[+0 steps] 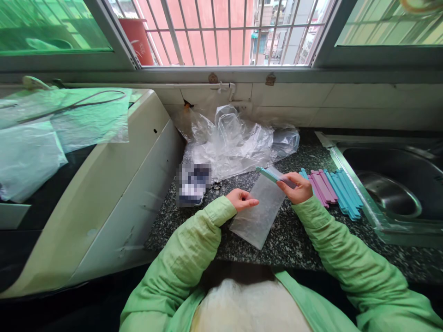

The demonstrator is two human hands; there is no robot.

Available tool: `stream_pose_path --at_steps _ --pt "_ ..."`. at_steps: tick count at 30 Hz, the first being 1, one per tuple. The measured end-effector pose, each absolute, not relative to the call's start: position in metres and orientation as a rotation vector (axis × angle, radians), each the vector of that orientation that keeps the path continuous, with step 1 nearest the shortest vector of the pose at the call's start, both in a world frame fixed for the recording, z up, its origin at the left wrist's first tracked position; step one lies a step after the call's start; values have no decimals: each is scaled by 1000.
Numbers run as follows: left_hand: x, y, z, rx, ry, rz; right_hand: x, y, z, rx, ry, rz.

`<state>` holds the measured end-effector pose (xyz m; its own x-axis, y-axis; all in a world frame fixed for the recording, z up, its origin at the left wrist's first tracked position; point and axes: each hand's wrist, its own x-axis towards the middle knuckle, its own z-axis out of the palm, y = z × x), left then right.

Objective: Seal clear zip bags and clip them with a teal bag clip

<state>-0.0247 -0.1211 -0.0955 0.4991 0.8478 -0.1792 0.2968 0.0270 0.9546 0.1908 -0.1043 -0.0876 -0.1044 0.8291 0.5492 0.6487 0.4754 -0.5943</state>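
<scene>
A small clear plastic bag (258,212) lies on the dark speckled counter (297,240) in front of me. My left hand (242,199) pinches the bag's left edge near the top. Across the bag's top edge sits a teal sealing clip (268,174), and my right hand (294,186) grips its right end. Both arms wear light green sleeves.
Several pink and blue sealing clips (332,189) lie in a row right of my hand. A steel sink (391,184) is at the far right. Crumpled clear plastic (235,143) sits behind the bag, and a cream appliance (104,193) covered with plastic sheets stands left.
</scene>
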Motion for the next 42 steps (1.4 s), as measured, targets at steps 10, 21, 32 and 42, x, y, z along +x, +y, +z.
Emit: stream_pose_path --at_steps 10,21,32,42 --pt "-25 -122 -95 1515 1034 478 197 -101 -86 -1347 -1679 208" --pt "-25 -120 -100 1595 1012 458 197 -100 -87 -1338 -1679 214" --pt "-30 -122 -97 1685 989 373 206 -97 -85 -1379 -1554 159" --pt "-28 -122 -99 1613 1030 355 211 -94 -84 -1387 -1546 105"
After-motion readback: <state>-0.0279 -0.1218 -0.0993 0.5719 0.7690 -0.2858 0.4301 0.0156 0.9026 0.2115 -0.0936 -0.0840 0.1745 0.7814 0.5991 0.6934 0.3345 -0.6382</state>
